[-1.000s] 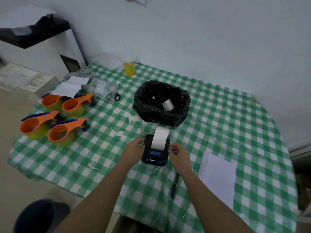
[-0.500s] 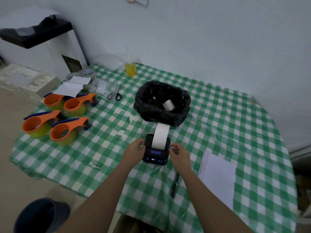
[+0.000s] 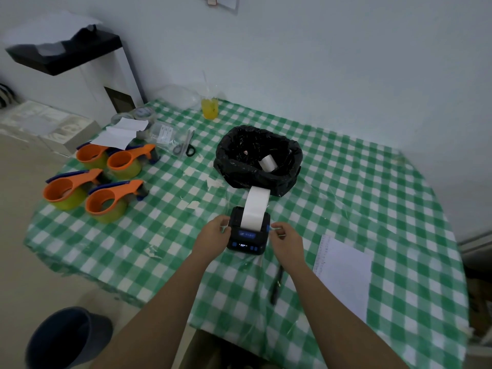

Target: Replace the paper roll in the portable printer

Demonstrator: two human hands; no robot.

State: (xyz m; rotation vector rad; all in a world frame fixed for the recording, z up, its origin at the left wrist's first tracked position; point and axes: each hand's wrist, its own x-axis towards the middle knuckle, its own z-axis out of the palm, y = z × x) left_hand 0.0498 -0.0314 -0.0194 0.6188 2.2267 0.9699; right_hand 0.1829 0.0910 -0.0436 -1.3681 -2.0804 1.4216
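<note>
The printer (image 3: 249, 230) is sitting on the checked tablecloth (image 3: 346, 182), just in front of the black bin bag (image 3: 234, 166). A strip of white paper (image 3: 255, 206) is running from its slot toward the bag. The left hand (image 3: 213, 235) is gripping the printer's left side; the right hand (image 3: 286, 239) is gripping its right side. A second paper roll (image 3: 266, 163) is lying inside the bag. A pen (image 3: 275, 284) is lying near the right forearm.

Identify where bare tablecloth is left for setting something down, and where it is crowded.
Free: the far right corner beyond the black bag and notepad; the near-left strip between tape dispensers and left hand. Crowded: the far-left corner and around the printer.
</note>
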